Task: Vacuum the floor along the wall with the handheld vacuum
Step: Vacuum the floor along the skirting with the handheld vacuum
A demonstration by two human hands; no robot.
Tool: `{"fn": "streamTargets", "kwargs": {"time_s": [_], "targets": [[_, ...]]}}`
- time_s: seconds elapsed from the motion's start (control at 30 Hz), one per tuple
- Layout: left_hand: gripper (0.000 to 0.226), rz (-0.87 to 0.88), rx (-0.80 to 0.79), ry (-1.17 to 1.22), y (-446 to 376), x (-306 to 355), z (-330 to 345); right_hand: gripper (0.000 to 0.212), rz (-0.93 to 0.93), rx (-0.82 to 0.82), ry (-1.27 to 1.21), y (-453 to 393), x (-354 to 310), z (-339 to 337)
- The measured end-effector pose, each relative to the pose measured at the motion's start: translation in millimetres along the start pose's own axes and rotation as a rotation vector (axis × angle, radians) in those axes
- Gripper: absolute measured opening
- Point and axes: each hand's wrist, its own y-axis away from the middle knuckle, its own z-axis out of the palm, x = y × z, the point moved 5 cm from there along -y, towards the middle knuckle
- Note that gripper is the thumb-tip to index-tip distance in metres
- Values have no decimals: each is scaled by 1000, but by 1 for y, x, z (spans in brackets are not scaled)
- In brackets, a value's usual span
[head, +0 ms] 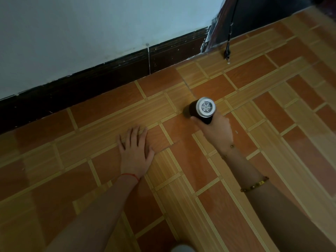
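One head cam, wide-angle, looks steeply down at the floor, close up. Faces fwd toward the wall, far left. No 2nd view.

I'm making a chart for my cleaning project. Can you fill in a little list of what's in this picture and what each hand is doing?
Place: tiled floor beside a pale wall with a dark baseboard
Right hand: wrapped around the handheld vacuum
Vacuum position: front end down at the floor, silver vented end facing up, a little way from the baseboard
Left hand: flat on the floor, fingers spread, holding nothing
Also seen: black cord hanging near the corner
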Motion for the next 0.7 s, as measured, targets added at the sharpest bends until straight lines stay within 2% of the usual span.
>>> {"fn": "streamTargets", "kwargs": {"time_s": [0.1,0.2,0.5,0.57,0.7], "targets": [[62,-5,-5,-16,-1,0,1,71,34,15,11,4,12,-8],[62,-1,-9,-19,-1,0,2,76,19,-66,-1,15,13,-5],[58,31,-16,2,9,-12,-15,69,-204,-272,-35,60,-27,27],[56,-8,4,16,18,-23,-21,67,-193,-270,-55,57,-32,32],[52,-123,46,20,37,-61,-26,66,-195,-155,-51,43,-48,37]]}}
